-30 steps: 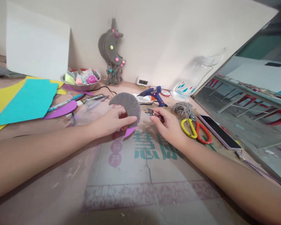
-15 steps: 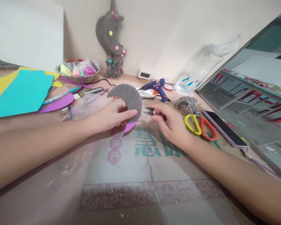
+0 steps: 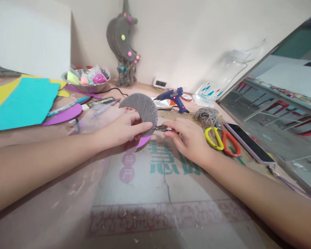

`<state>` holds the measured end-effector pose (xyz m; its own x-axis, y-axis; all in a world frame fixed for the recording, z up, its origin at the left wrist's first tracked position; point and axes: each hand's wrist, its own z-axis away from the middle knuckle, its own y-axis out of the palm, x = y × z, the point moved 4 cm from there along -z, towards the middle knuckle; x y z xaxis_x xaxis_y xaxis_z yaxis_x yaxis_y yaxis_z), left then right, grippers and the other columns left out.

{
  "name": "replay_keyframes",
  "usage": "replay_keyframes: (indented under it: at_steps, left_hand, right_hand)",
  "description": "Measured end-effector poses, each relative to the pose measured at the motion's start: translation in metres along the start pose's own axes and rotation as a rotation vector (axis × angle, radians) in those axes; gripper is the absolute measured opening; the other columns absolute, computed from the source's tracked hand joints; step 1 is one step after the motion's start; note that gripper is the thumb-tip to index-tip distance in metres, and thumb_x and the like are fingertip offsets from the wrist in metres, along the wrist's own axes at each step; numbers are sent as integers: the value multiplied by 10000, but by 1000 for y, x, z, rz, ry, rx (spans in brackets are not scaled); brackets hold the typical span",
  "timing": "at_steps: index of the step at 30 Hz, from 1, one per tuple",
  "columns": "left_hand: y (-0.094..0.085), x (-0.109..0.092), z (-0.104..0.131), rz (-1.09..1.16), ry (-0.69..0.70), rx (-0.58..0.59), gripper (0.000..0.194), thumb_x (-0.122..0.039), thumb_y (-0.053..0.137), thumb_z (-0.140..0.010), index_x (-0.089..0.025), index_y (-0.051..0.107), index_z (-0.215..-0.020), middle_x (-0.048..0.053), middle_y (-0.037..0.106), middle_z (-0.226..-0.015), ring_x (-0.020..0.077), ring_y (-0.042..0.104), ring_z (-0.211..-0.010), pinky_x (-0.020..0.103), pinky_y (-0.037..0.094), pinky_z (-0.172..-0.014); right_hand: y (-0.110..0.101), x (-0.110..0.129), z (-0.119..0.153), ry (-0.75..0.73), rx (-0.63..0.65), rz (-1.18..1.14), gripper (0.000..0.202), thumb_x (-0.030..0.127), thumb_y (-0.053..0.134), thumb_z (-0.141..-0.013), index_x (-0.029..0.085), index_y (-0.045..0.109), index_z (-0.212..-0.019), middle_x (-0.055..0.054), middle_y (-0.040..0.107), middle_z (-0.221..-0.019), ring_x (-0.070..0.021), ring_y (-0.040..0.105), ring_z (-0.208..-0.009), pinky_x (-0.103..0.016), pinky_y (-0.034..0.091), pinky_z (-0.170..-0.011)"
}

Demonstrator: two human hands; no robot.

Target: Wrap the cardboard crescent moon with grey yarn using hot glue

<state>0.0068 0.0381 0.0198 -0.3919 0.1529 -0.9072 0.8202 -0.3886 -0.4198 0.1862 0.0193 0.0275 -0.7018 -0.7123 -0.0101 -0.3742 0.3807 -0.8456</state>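
Between its thumb and fingers, my left hand [image 3: 131, 127] pinches a crescent [image 3: 143, 109] wrapped in grey yarn. A purple piece [image 3: 144, 141] shows beneath the crescent's lower end. My right hand [image 3: 182, 135] is closed around small thread snips [image 3: 161, 128]. The blades are together and their tips meet the crescent's right edge; most of the handle is hidden by my fingers.
Yellow-handled and red-handled scissors [image 3: 214, 139], a grey yarn bundle [image 3: 206, 116] and a phone [image 3: 250, 142] lie right. Behind are a blue glue gun [image 3: 172, 98], clock [image 3: 160, 83] and jug [image 3: 209, 91]. Turquoise sheets [image 3: 24, 103] and a bowl [image 3: 86, 86] lie left.
The snips have moved left to the crescent's edge, and their blades have gone from apart to together. My left hand keeps hold of the crescent, almost unmoved.
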Motion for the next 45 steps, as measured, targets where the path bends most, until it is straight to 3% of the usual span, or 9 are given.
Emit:
replay_keyframes:
  at_steps: [16,24,29,35,45]
  left_hand:
    - [2,9,-3,53,-23,60,290,-443,512,-808,-196,468,-663,-37,478,-472,85,447,-365,206,306,-380]
    - [3,6,-2,27,9,59,310,-426,510,-818,-183,466,-630,-38,475,-449,80,460,-365,193,322,-372]
    - [1,5,-1,9,37,29,352,-435,493,-822,-177,448,-587,-37,461,-447,78,451,-368,192,308,-371]
    - [1,8,-4,27,55,44,357,-455,492,-818,-175,459,-599,-37,477,-476,74,460,-383,194,332,-387]
    - [3,11,-5,142,53,31,246,-335,517,-810,-178,478,-626,-51,464,-483,65,441,-400,184,314,-376]
  right_hand:
    - [0,1,0,-63,-5,93,239,322,463,-906,161,612,-1002,-43,598,-744,-166,530,-703,-287,369,-637]
    - [0,1,0,-55,-2,61,224,310,463,-907,162,620,-970,-41,598,-729,-164,535,-694,-285,377,-630]
    - [-1,-7,1,136,-63,-119,252,334,470,-897,159,579,-1042,-50,614,-790,-166,559,-709,-289,425,-649]
    - [7,-21,2,339,-39,-216,263,339,475,-889,170,580,-1061,-59,632,-882,-174,583,-750,-304,466,-675]
    - [14,-25,-3,188,-53,-266,391,150,407,-887,205,442,-1273,-111,542,-1140,-206,526,-1037,-409,435,-922]
